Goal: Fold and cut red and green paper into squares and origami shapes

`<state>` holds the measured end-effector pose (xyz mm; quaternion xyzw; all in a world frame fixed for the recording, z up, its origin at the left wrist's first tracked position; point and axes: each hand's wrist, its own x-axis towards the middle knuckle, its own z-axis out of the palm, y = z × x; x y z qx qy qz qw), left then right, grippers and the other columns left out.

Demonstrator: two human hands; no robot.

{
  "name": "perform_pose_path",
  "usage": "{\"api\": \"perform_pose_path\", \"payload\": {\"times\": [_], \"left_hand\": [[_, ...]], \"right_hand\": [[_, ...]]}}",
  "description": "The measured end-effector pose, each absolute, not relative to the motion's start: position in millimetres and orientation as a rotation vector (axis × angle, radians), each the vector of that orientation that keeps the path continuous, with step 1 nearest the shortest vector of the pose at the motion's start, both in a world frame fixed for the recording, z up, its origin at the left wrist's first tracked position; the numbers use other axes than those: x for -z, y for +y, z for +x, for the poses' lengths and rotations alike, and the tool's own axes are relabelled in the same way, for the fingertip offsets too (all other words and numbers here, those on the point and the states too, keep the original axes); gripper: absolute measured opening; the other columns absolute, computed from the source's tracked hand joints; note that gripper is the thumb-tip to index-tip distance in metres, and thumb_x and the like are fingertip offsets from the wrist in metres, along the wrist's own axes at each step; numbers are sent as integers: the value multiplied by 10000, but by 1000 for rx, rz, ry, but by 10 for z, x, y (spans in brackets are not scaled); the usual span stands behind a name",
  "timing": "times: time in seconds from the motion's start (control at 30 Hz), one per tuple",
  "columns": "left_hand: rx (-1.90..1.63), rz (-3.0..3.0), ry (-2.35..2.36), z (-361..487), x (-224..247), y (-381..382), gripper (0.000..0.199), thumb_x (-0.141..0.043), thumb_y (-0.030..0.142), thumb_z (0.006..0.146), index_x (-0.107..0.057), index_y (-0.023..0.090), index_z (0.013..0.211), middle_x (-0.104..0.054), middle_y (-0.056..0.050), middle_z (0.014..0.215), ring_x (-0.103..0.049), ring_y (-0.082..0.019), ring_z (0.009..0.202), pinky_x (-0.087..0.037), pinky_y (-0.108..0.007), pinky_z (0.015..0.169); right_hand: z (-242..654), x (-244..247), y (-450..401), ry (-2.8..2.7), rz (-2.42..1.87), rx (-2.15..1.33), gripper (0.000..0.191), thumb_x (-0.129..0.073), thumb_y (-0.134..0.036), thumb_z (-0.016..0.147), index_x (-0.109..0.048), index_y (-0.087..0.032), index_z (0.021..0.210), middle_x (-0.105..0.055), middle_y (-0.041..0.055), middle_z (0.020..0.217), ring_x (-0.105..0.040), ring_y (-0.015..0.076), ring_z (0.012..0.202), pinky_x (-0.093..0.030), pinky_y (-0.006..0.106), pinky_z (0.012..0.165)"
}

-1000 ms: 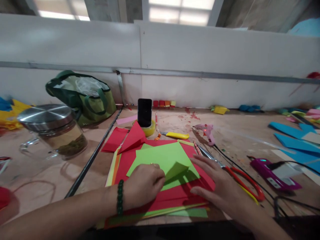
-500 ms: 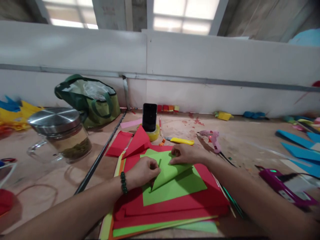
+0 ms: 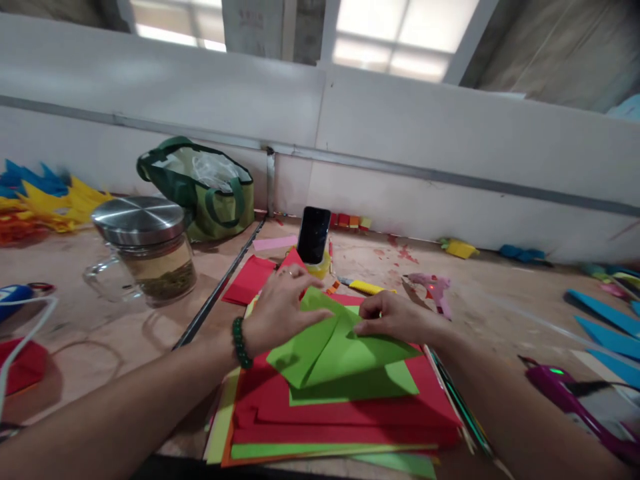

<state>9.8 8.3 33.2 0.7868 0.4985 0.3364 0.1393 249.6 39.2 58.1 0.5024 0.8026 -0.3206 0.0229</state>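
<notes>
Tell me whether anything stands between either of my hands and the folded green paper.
Nothing visible does: your right hand touches the folded green paper, and your left hand is at its left edge. The red sheets lie underneath, not in between.

Compared with 1.0 s ago, the left hand (image 3: pixel 280 310) has been changed from a closed fist on the green sheet (image 3: pixel 363 363) to an opened posture over its left part, thumb and fingers spread. The right hand (image 3: pixel 387 317), previously held off at the red paper's (image 3: pixel 345 413) right edge, has been brought onto the sheet. The sheet, formerly mostly flat, has been raised into 2 faces meeting along a line.
</notes>
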Motion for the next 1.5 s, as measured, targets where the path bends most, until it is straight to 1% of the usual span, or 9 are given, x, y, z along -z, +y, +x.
{"api": "perform_pose_path", "payload": {"times": [0.03,0.1,0.17,0.23,0.33,0.83,1.1,1.3,1.5], "left_hand": [[-975,2340,1399,60,-427,94,467,-775,461,708,-693,221,1100,-642,-84,1093,-555,-273,1034,-396,-420,933],[-857,2396,1253,14,-558,96,480,-802,472,672,-716,235,1080,-667,-69,1068,-558,-264,1024,-381,-411,947],[-624,2319,1050,0,-600,75,421,-794,481,673,-752,216,997,-695,-39,888,-585,-211,861,-429,-330,829],[-434,2126,866,-5,-579,51,365,-761,469,710,-766,176,928,-665,-7,713,-541,-141,660,-418,-243,638],[-357,1901,706,-25,-528,47,320,-754,403,718,-758,139,899,-630,14,665,-463,-94,567,-349,-201,518],[-351,1756,622,-67,-428,40,216,-751,339,721,-761,129,767,-530,42,547,-355,-69,519,-274,-203,470],[-325,1834,675,-79,-480,26,232,-752,346,721,-774,138,821,-670,0,649,-499,-96,571,-367,-199,530],[-385,1957,731,-117,-564,6,256,-760,320,727,-773,147,916,-754,-58,887,-657,-167,794,-479,-211,708],[-387,2049,758,-37,-566,-116,188,-729,313,757,-778,153,844,-741,-36,775,-624,-136,695,-452,-192,626]], "right_hand": [[2493,-645,320,2518,1517,994,377,-629,-536,767,-608,-178,653,-434,-49,566,-371,91,535,-253,231,477],[2455,-770,163,2597,1432,997,342,-642,-499,781,-630,-174,678,-488,-36,609,-410,97,567,-281,231,497],[2389,-868,18,2659,1371,990,305,-647,-453,796,-634,-171,679,-524,-27,638,-440,102,592,-308,233,523],[2320,-926,-89,2683,1337,978,276,-647,-417,806,-639,-172,678,-550,-23,651,-462,104,603,-322,236,540],[2255,-943,-166,2692,1337,960,237,-661,-372,802,-651,-175,671,-579,-22,664,-490,106,611,-333,238,549],[2155,-958,-284,2673,1380,914,220,-675,-357,805,-672,-186,666,-626,-10,693,-539,118,656,-340,234,566],[2121,-1013,-338,2614,1446,845,197,-673,-342,794,-670,-192,667,-631,-18,717,-535,107,651,-337,228,568],[2114,-1016,-364,2624,1388,786,237,-643,-383,821,-668,-197,677,-621,-22,711,-518,100,642,-319,224,560],[2042,-946,-380,2674,1330,778,225,-639,-372,826,-681,-202,686,-625,-18,704,-503,96,609,-309,226,537]]}}
